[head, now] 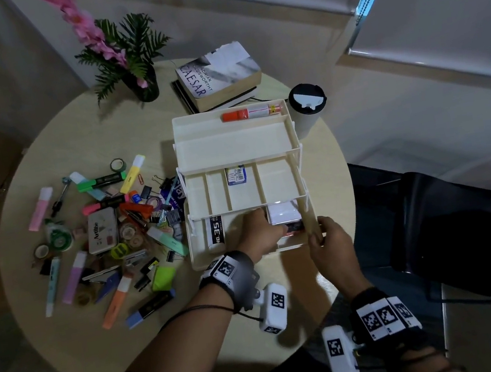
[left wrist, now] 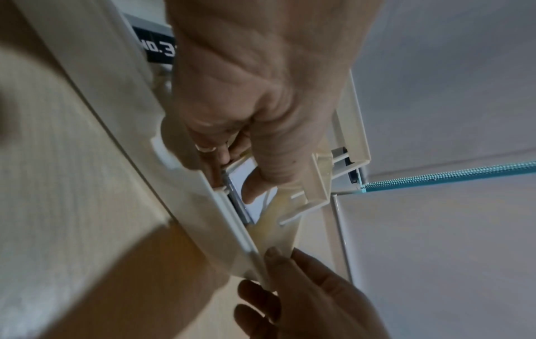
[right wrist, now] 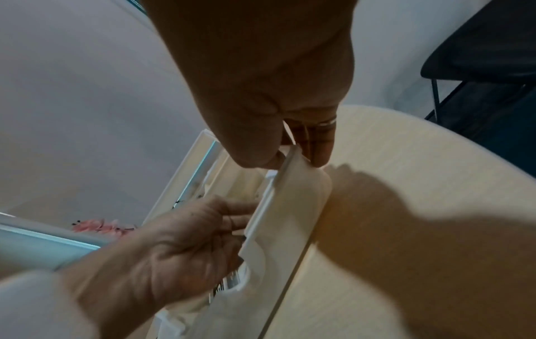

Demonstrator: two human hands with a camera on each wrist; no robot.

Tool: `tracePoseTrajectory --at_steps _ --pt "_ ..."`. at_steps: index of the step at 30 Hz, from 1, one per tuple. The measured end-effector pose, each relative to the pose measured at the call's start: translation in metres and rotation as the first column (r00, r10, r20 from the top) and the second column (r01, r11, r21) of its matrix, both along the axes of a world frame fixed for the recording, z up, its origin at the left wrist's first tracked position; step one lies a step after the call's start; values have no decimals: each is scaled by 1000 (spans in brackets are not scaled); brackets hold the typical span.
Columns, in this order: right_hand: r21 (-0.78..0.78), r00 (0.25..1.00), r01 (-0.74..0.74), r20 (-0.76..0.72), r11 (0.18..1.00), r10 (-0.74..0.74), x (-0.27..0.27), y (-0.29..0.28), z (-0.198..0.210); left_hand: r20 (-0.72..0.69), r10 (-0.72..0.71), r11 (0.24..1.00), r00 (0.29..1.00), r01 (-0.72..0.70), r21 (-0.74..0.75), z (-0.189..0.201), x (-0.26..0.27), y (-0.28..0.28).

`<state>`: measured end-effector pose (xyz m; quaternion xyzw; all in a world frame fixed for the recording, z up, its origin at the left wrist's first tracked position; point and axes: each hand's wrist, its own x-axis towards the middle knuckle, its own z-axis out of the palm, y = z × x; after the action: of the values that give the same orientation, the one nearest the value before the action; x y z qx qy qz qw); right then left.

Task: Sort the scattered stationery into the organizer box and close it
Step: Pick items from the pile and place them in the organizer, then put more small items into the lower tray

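The cream organizer box [head: 231, 147] stands with its tiers fanned out on the round table [head: 132, 129]. My left hand [head: 261, 231] reaches into the bottom right compartment and grips a flat white pack [head: 284, 215], its thumb on the pack's face [left wrist: 236, 176]. My right hand [head: 326, 237] pinches the box's front rim at the right corner [right wrist: 290, 146]. An orange glue stick [head: 253, 112] lies in the top tray, a small blue-and-white box [head: 236, 174] in the middle tray, and a black-and-white box [head: 216, 230] in the bottom. Scattered stationery [head: 110, 233] lies left of the box.
Stacked books [head: 217, 77] and a vase of flowers [head: 141, 83] stand at the back of the table. A lidded cup [head: 308, 111] stands right behind the box. A dark chair [head: 436, 220] is to the right. The table's near edge runs just below my hands.
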<state>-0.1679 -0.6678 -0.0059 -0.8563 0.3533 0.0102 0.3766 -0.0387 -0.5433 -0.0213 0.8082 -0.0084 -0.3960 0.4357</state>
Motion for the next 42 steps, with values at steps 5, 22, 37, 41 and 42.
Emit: tracePoseTrajectory --at_steps 5,22,37,41,42 --pt "1 998 -26 58 1000 26 -4 4 -9 52 26 1000 998 -25 -20 -3 -1 -13" --pt "-86 715 -661 232 746 660 73 110 52 161 -104 985 981 124 -122 69 -12 187" --pt "-100 613 -775 -364 624 702 128 281 -22 241 -176 955 954 106 277 33 17 399" --pt "-141 673 -722 -374 678 638 132 288 -30 327 -121 964 937 32 265 32 39 401" --pt "-131 681 -711 -371 691 631 133 288 -31 360 -92 963 928 -10 271 34 48 398"
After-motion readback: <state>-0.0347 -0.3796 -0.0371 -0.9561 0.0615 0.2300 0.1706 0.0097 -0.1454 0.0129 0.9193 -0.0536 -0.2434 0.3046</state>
